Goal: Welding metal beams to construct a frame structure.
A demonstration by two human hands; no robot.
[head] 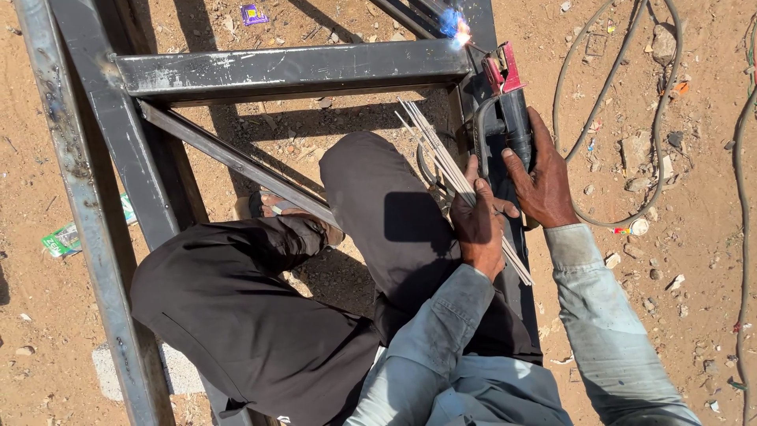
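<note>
— Electrode holder (511, 110), black with a red head: where does it sit for you?

— I see it wrapped in my right hand (544, 177), fingers curled tight round the grip, its red end reaching up and away from the knuckles. Past that tip, a bright blue-white arc (456, 25) burns on the steel frame (292, 69).

— And the other hand?

— My left hand (479, 225) sits just beside the right, lower and to its left. It is closed on a bundle of thin welding rods (441, 146), which fan out above the fist and poke out below it too.

— What lies around them?

— Left of both hands are my knees in dark trousers (386, 213), folded in a squat, with a sandalled foot (276, 207) further left against a diagonal bar of the frame. Right of the right hand, a cable (658, 118) loops over sandy ground (694, 237) with small stones. Pale blue sleeves (583, 276) cover both forearms below the wrists.
</note>
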